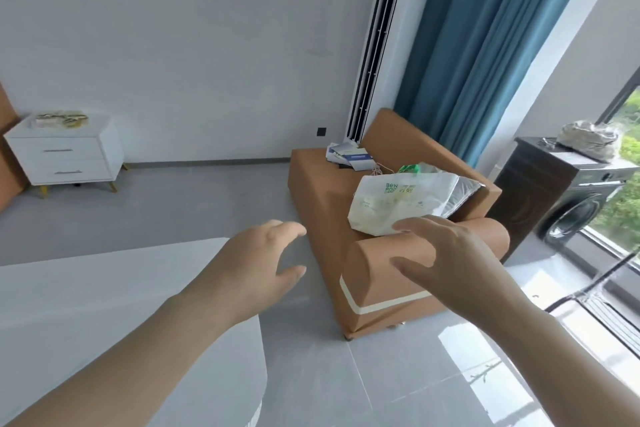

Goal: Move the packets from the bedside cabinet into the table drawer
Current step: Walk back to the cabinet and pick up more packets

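L hand [263, 253] & R hand [446, 253] are out in front, fingers spread and relaxed, holding nothing. R hand is in line w/ the sofa [322, 191] arm and a white bag [398, 204]. Packets [60, 118] lie on top of the bedside cabinet [65, 156] by the far left wall, well apart from both hands.

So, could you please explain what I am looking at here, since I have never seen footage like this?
There is no machine: one camera worn on a person's head looks forward and down, so the two arms are the person's own. The left hand and right hand are both open and hold nothing. Across the room, the packets lie on top of the white bedside cabinet. Nearer, an orange sofa carries a white bag and some papers.
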A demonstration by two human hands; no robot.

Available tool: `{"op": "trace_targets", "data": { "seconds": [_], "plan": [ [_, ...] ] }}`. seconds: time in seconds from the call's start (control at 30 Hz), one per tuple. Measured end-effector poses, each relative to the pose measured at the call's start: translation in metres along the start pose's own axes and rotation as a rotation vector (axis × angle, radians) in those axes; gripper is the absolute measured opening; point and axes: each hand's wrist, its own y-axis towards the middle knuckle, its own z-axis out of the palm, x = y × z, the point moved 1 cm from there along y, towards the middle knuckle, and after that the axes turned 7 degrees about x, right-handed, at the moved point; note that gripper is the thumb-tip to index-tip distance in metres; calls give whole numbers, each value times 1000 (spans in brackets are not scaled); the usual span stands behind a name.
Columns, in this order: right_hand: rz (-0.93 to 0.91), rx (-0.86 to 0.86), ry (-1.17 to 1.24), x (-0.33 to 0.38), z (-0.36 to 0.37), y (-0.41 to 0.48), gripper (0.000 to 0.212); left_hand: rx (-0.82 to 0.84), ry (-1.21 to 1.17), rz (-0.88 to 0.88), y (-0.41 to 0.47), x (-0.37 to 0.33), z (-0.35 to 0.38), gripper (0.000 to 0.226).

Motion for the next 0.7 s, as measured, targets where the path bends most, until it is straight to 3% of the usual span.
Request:
{"op": "trace_targets", "data": {
  "seconds": [0.17, 0.7],
  "plan": [
    [17, -46, 1, -24, 2, 57, 45, -30, -38, -9, 67, 19, -1, 46],
    [31, 42, 67, -92, 24, 279, 42, 11, -47, -23, 288, 85, 13, 45]
  ]
}}
